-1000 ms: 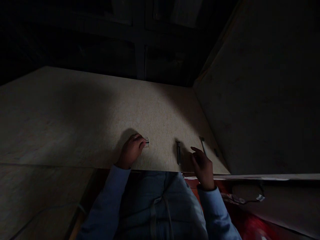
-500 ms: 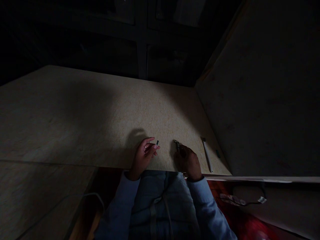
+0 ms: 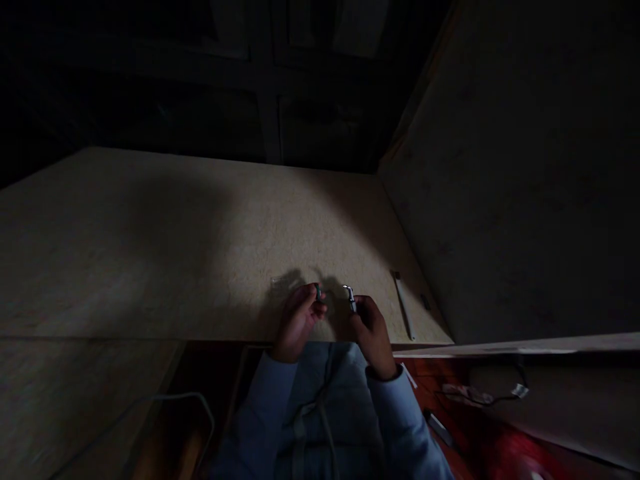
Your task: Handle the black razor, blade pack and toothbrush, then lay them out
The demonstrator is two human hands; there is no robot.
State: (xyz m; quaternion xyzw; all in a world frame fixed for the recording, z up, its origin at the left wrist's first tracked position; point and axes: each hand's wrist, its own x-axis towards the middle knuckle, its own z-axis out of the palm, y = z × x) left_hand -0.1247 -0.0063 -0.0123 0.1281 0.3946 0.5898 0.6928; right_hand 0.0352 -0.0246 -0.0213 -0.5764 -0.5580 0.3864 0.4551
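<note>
In the head view, my left hand (image 3: pixel 299 320) is above the near edge of the table, its thumb and fingers closed on a small dark green piece (image 3: pixel 319 292). To its right, my right hand (image 3: pixel 371 330) grips a slim shiny metal tool (image 3: pixel 351 301) between thumb and fingers. The tool's bent upper end points towards my left hand. A gap separates the two held things. Dim light hides their exact kind. Right of my right hand, a thin pale stick with a dark tip (image 3: pixel 405 308) lies on the tabletop.
The pale tabletop (image 3: pixel 200 233) ends just in front of my body. A small dark piece (image 3: pixel 425 301) lies beside the grey wall panel (image 3: pixel 500 233) on the right. A grey cable (image 3: pixel 175 396) hangs at lower left; a dark cable (image 3: pixel 500 400) lies at lower right.
My hands have come closer together. The green piece now stands more upright in my left fingers, and the metal tool shows more clearly in my right hand. The view has shifted slightly.
</note>
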